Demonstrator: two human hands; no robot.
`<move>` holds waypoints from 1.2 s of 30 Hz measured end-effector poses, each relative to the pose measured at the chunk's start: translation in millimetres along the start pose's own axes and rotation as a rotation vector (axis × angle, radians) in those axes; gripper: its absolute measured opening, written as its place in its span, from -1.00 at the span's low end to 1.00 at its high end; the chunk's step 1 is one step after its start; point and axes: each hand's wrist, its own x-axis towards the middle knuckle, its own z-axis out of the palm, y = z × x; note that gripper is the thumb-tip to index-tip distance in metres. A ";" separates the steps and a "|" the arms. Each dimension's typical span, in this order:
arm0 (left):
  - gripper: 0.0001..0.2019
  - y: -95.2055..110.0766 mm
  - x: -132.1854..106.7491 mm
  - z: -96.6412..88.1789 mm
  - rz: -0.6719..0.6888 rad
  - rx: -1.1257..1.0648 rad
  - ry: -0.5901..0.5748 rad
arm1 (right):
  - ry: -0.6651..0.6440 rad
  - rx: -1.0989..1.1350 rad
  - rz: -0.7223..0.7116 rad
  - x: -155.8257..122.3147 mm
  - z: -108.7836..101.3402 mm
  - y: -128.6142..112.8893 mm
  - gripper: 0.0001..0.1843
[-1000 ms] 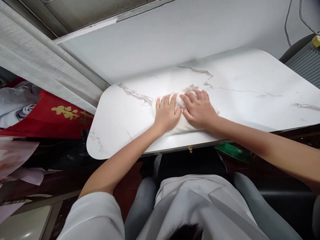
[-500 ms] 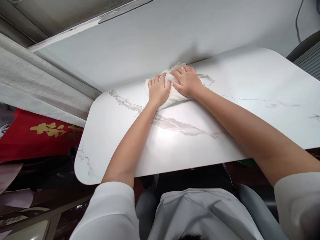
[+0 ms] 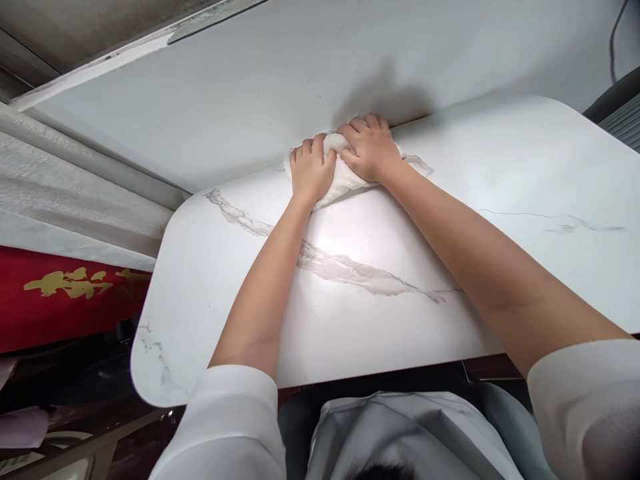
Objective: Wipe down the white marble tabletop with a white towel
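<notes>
A bunched white cloth (image 3: 345, 179) lies at the far edge of the white marble-patterned table (image 3: 340, 327), close against the wall. My left hand (image 3: 313, 171) presses on its left part, fingers curled over the far side and thumb along the top. On the right part, my right hand (image 3: 370, 148) holds the cloth the same way, fingers bent over its back edge. The two thumbs are a little apart, with a fold of cloth puffed up between the hands. Both arms are stretched out across the tabletop. The cloth's underside is hidden.
A pale wall (image 3: 250, 93) runs along the table's far edge. At the left hang a whitish curtain-like cloth (image 3: 75, 187) and a red cloth with gold lettering (image 3: 75, 313). Part of a dark, ribbed object (image 3: 623, 113) stands at the right edge.
Both hands have pushed the cloth a little farther toward the wall, keeping their hold on it. The view has shifted slightly, so the table's near edge sits lower.
</notes>
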 end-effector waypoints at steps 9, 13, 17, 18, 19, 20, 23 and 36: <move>-0.58 16.2 -33.9 -7.4 -0.011 0.019 0.005 | -0.064 -0.071 -0.011 -35.7 -22.4 -16.9 -0.48; -0.56 28.2 -61.2 -16.0 -0.009 0.061 -0.016 | -0.068 -0.082 -0.012 -60.1 -33.0 -25.0 -0.48; -0.55 38.9 -92.3 -24.4 0.010 0.079 -0.039 | -0.087 -0.079 -0.037 -89.1 -46.9 -34.2 -0.47; -0.55 41.3 -100.7 -26.2 0.014 0.078 -0.042 | -0.090 -0.080 -0.043 -97.3 -50.8 -36.8 -0.47; -0.55 43.7 -109.4 -28.0 0.019 0.077 -0.044 | -0.093 -0.083 -0.048 -106.0 -54.7 -39.6 -0.47; -0.55 46.1 -118.2 -29.8 0.023 0.078 -0.044 | -0.094 -0.087 -0.052 -115.0 -58.6 -42.5 -0.47; -0.55 54.2 -146.1 -35.4 0.050 0.083 -0.053 | -0.092 -0.111 -0.064 -143.8 -70.6 -51.9 -0.46; -0.48 105.0 -251.4 -51.4 0.175 0.101 -0.127 | -0.043 -0.181 -0.134 -257.9 -129.2 -76.3 -0.48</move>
